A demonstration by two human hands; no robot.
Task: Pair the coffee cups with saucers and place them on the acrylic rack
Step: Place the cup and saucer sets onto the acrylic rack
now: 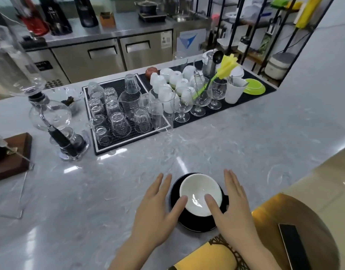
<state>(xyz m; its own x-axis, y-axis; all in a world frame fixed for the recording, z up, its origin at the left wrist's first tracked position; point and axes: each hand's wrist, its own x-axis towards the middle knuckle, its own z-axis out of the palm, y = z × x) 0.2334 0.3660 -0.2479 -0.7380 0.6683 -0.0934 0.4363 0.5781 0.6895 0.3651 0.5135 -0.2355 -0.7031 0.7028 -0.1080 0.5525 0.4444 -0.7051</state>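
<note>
Grey marble counter point(216, 145) fills a café bar, steel cabinets behind. Near its front edge a coffee cup point(200, 193) (white inside, dark outside) sits on a black saucer point(195, 223). Flanking the cup, the left hand point(158, 209) and right hand point(233, 207) lie with fingers straight and relaxed, gripping nothing; both thumbs overlap the cup's near rim, though contact cannot be judged. Farther back, upturned glasses fill a black drying mat point(127, 137); white cups point(173, 78) and stemmed glasses point(199, 100) crowd a second mat beside it.
</note>
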